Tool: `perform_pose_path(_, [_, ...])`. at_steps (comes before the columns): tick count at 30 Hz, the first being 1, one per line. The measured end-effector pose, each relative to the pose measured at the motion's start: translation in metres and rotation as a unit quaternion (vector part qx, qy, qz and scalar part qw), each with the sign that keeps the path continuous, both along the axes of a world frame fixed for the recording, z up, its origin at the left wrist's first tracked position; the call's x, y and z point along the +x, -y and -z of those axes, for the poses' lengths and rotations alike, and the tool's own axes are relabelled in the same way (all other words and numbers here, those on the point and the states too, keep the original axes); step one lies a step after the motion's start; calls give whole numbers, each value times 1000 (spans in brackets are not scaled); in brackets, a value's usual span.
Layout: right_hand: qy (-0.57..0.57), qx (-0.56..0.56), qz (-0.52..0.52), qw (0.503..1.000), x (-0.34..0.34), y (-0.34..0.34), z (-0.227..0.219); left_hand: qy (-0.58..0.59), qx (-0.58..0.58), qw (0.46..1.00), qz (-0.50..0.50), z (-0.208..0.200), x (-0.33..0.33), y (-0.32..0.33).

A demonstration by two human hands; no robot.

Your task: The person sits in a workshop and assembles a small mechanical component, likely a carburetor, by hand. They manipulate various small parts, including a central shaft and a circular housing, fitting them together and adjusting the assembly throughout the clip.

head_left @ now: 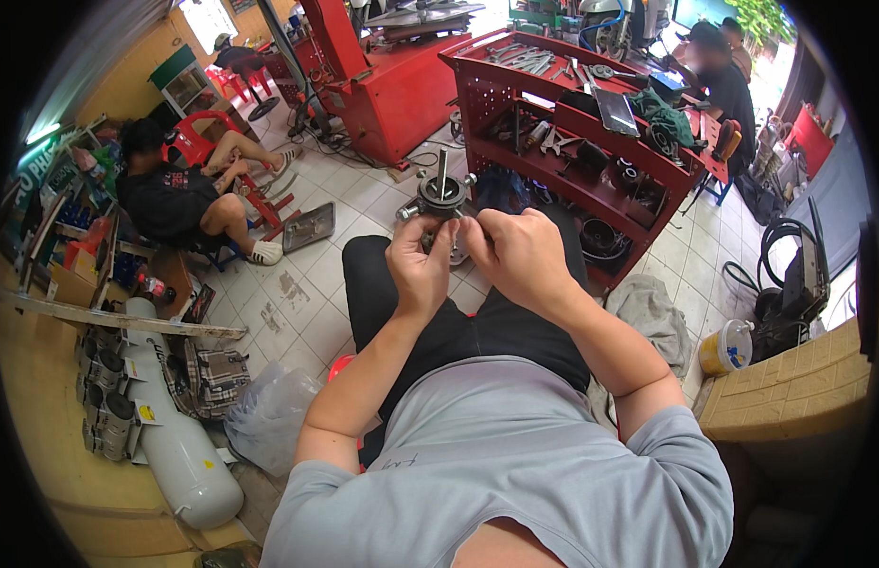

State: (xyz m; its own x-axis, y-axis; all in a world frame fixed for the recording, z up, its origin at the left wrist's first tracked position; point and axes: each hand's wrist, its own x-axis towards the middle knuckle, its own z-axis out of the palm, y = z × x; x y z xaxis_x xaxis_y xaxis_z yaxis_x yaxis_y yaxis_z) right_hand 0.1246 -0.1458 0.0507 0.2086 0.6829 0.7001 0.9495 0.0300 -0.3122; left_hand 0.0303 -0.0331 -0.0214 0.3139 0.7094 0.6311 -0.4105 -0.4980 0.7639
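Left hand and right hand raised together, fingers pinched on round metal part, elbows bent.

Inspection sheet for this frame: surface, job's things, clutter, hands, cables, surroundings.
Surface: white tiled floor, stained in spots.
Job's things: round metal part with upright shaft, held above the lap.
Clutter: grey rag, yellow tub, white gas cylinder, plastic bag.
Hands: left hand and right hand both grip the part from below.
Cables: black hoses coiled at right.
Surroundings: red tool cart loaded with wrenches; seated person at left.
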Motion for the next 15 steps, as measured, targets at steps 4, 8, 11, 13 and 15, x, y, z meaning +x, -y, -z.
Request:
perform_pose_path(4, [-39,22,-22,999,-5,1,-1,24,-50,997,60,-7,-4,3])
perform_pose_path(8, [-16,12,0,1000,-3,-5,8,-3,-46,996,70,4,0,1])
perform_pose_path(11, [15,-1,26,1000,-1,-10,16,0,-182,976,117,18,9,5])
perform_pose_path(13, [48,-12,46,998,3,-13,22,-13,-194,975,103,28,15,5])
perform_pose_path(15, [60,-12,50,997,3,-15,26,-31,-212,974,74,33,20,8])
